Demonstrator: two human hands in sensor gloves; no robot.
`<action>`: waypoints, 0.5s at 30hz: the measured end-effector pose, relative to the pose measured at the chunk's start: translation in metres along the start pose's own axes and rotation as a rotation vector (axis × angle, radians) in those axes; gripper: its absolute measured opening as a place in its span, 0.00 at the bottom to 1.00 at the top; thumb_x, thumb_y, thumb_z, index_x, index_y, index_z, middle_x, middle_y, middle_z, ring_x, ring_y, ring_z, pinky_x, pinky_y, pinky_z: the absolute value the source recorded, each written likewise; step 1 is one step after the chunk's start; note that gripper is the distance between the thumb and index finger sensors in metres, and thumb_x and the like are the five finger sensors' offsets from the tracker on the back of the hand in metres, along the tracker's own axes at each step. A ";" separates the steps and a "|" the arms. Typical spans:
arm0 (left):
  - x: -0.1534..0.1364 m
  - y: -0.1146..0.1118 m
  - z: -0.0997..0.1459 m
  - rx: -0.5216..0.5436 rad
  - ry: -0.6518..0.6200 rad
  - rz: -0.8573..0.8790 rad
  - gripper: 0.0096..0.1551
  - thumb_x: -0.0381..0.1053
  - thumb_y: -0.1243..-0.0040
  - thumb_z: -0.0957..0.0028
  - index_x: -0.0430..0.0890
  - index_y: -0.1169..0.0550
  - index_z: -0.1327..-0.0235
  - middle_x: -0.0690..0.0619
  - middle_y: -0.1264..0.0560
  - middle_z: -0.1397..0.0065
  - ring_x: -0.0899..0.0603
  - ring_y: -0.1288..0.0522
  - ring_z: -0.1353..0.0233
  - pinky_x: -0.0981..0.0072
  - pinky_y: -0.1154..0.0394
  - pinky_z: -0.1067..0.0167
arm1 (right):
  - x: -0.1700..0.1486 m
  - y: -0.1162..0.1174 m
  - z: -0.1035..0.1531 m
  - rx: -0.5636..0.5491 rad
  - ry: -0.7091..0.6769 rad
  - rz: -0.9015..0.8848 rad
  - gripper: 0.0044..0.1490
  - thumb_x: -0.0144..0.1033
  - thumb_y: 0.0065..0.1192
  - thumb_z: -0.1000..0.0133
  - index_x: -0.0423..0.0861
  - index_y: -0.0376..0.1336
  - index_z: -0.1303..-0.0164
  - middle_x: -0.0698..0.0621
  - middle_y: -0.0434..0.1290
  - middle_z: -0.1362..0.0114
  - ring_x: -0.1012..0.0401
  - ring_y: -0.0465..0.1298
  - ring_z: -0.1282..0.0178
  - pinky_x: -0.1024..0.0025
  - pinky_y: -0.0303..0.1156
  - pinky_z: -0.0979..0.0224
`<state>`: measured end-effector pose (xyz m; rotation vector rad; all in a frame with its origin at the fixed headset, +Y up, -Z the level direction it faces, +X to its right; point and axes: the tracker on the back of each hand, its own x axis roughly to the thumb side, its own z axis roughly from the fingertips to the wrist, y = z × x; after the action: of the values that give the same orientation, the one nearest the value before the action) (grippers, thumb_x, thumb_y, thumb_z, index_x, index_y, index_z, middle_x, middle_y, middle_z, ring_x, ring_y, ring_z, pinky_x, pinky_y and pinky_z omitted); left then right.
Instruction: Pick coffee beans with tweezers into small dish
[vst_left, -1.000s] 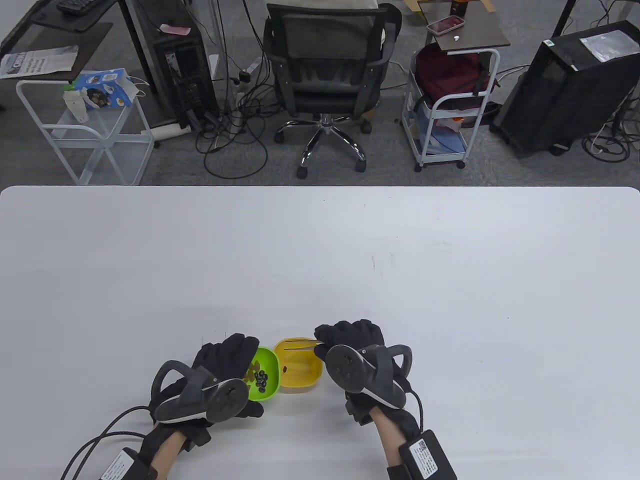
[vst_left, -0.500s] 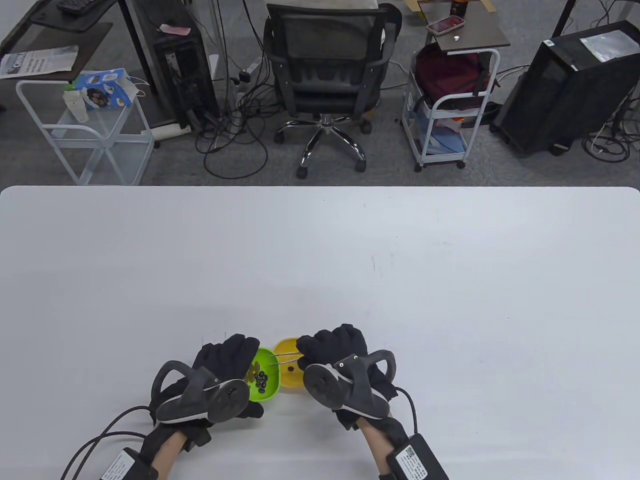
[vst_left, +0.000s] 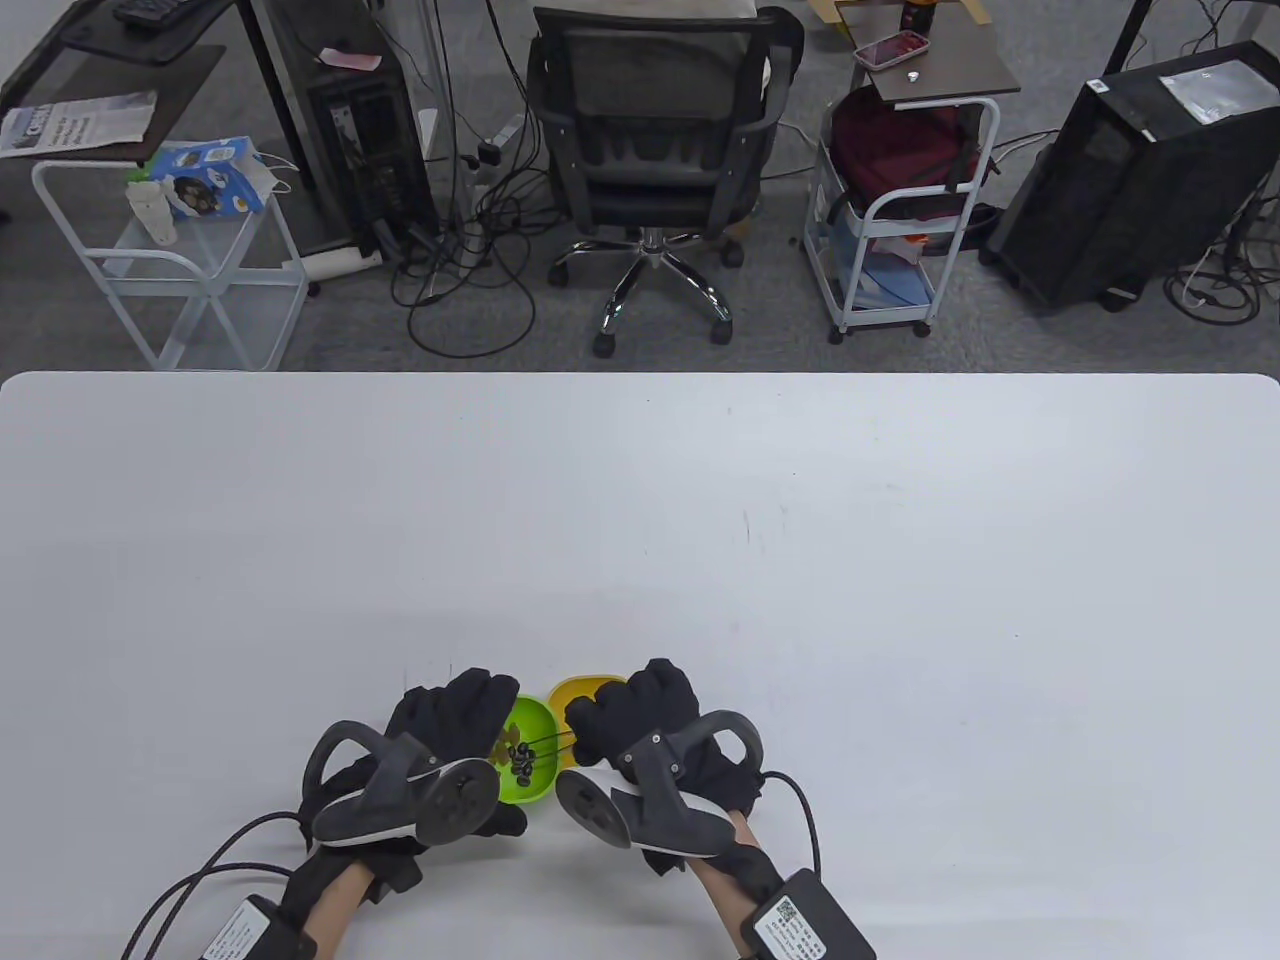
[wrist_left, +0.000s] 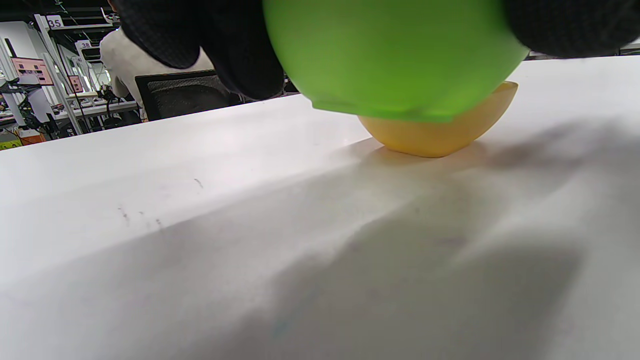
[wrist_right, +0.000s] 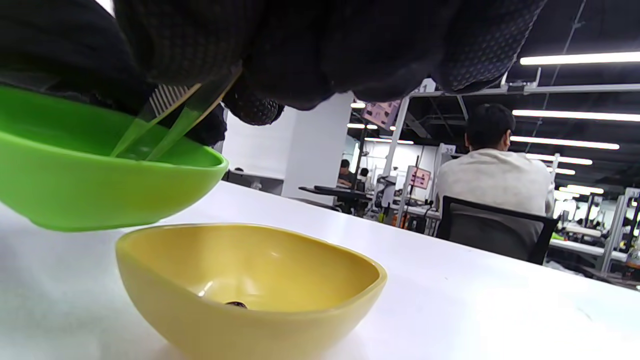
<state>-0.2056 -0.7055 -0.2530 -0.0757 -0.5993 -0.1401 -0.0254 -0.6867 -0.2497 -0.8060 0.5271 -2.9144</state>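
Tweezer tips inside tilted bean dish
Right hand (vst_left: 640, 715) pinches thin metal tweezers (wrist_right: 165, 125); left hand (vst_left: 450, 720) holds round green plastic dish (vst_left: 528, 765). Right wrist view alone shows one bean in yellow plastic dish (wrist_right: 250, 280).

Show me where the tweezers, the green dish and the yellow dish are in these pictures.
tweezers (wrist_right: 170, 127): right wrist view, on one thin arm above the green rim.
green dish (vst_left: 532, 718): table view, on the bare inner wall.
yellow dish (wrist_right: 210, 310): right wrist view, on the front outer wall.
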 end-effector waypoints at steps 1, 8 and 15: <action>0.000 0.000 0.000 0.000 0.000 0.000 0.72 0.77 0.45 0.63 0.32 0.41 0.13 0.30 0.36 0.13 0.31 0.23 0.25 0.29 0.29 0.27 | 0.001 0.000 0.000 0.001 -0.003 0.009 0.28 0.48 0.59 0.54 0.54 0.71 0.44 0.60 0.77 0.52 0.60 0.79 0.57 0.45 0.70 0.23; 0.000 0.000 0.000 0.002 -0.001 -0.002 0.72 0.77 0.45 0.63 0.32 0.41 0.13 0.30 0.36 0.13 0.31 0.23 0.25 0.29 0.30 0.27 | 0.008 0.003 0.000 0.003 -0.035 0.076 0.28 0.48 0.59 0.54 0.54 0.71 0.44 0.60 0.77 0.52 0.60 0.79 0.57 0.45 0.70 0.23; 0.002 0.000 0.000 0.000 -0.004 -0.006 0.72 0.77 0.44 0.63 0.33 0.41 0.13 0.30 0.36 0.13 0.31 0.23 0.25 0.29 0.29 0.26 | 0.013 0.004 -0.001 0.009 -0.050 0.100 0.28 0.48 0.59 0.54 0.54 0.71 0.44 0.60 0.78 0.52 0.59 0.79 0.57 0.45 0.69 0.23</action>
<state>-0.2042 -0.7057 -0.2523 -0.0746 -0.6040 -0.1457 -0.0374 -0.6919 -0.2459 -0.8239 0.5330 -2.7959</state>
